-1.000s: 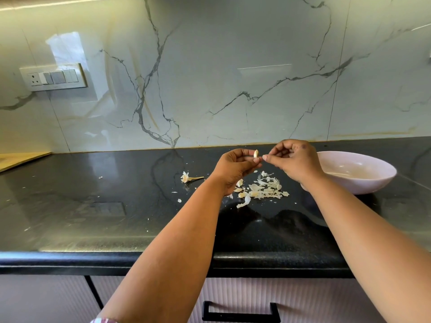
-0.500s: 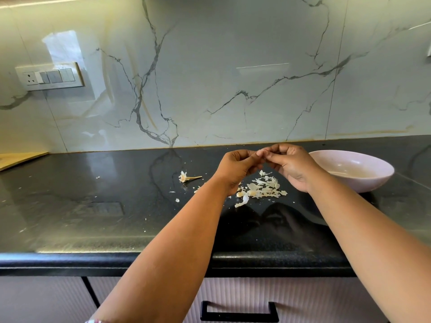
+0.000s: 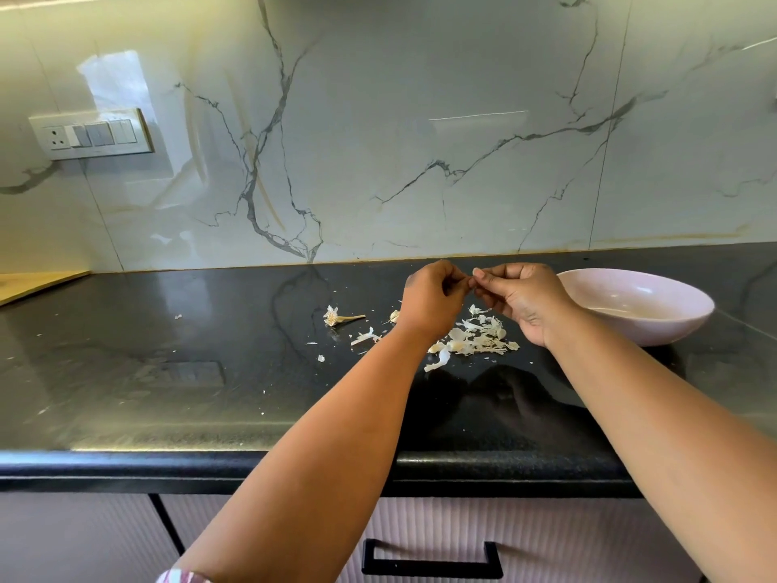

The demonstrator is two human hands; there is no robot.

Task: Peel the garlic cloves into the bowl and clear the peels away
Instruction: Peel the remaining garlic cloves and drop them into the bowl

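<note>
While the left hand (image 3: pixel 435 298) and right hand (image 3: pixel 519 298) meet fingertip to fingertip above the peels (image 3: pixel 473 340), both curl around something hidden, presumably a clove: small, light, slippery, best pinched at its ends. The bowl (image 3: pixel 639 307) sits right on the surface (image 3: pixel 168 372).

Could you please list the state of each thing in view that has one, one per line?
left hand: fingers curled, pinching something hidden between both hands
right hand: fingertips pinching at the same spot
bowl: upright on the counter
peels: loose pile on the counter
garlic stem: lying bare
</note>
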